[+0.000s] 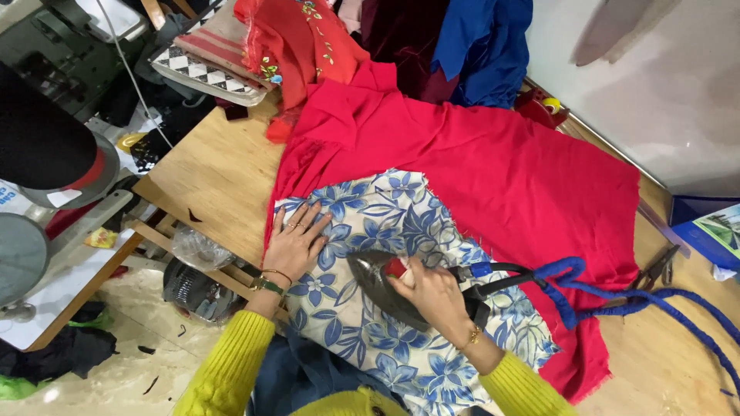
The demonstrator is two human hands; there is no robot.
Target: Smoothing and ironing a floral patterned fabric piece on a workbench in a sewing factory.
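My right hand grips the handle of a dark metal clothes iron that rests on a white cloth with blue flowers. The iron's tip points to the left. My left hand lies flat, fingers spread, on the floral cloth's left edge, just left of the iron. The floral cloth lies over a large red cloth spread on a wooden table. A blue braided cord runs from the iron's back end off to the right. Both arms wear yellow knit sleeves.
A heap of red, maroon and blue fabrics lies at the table's far end. Scissors lie on the table at the right. A sewing machine stands at the upper left. A black-and-white chequered cushion sits beside the heap.
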